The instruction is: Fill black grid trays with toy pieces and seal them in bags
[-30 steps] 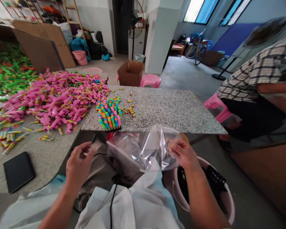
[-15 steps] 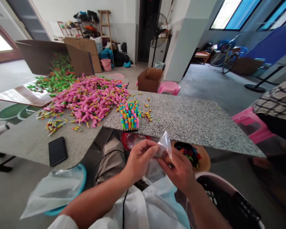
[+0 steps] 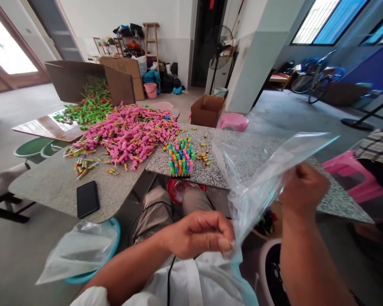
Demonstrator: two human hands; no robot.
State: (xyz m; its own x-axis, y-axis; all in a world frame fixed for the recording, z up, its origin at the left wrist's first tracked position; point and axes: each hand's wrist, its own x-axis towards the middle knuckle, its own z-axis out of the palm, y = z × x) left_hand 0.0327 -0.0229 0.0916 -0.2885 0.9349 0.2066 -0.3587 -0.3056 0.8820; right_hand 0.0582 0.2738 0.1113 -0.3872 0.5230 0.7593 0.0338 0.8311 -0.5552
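A clear plastic bag [image 3: 252, 170] is stretched between my two hands, spread out above the table's front edge. My left hand [image 3: 204, 233] pinches its lower end close to my lap. Higher and to the right, my right hand [image 3: 303, 187] is closed on the bag's other side, slightly blurred. Beyond the left hand, a block of upright blue, green, pink and orange pieces [image 3: 180, 157] stands in a black base on the speckled table. Several small yellow-and-red pieces [image 3: 203, 157] lie just right of it.
A big heap of pink pieces [image 3: 130, 131] covers the left table, with green pieces [image 3: 89, 102] spilling from a cardboard box [image 3: 73, 76] behind. A black phone [image 3: 87, 199] lies at the front. A teal basin [image 3: 116, 238] holding plastic sits below. A person's checked sleeve [image 3: 378, 144] shows at right.
Both hands were close together on a small bunched part of the plastic. My right hand has moved up and right, opening the bag out wide, while my left has come down slightly.
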